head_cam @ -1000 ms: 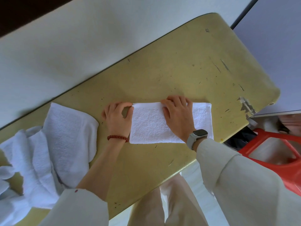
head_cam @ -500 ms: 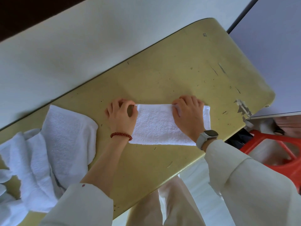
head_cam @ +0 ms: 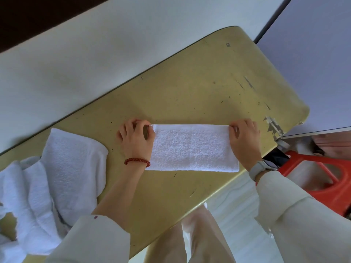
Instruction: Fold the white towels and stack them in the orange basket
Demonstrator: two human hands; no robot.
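Folded towel [head_cam: 191,148] – far corners pinched by left hand [head_cam: 135,138] (braceleted), right hand [head_cam: 244,141].

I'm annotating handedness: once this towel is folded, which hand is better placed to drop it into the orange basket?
Probably the right hand. It pinches the folded towel at its right end, the end nearer the orange basket beyond the table's right edge. The left hand pinches the far end.

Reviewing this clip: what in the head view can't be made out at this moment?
- Orange basket: cut off by the right edge and the table; contents unseen.
- Towel pile: runs off the left edge; count unclear.
- Folded towel: layers not countable; left hand and right hand cover its far corners.
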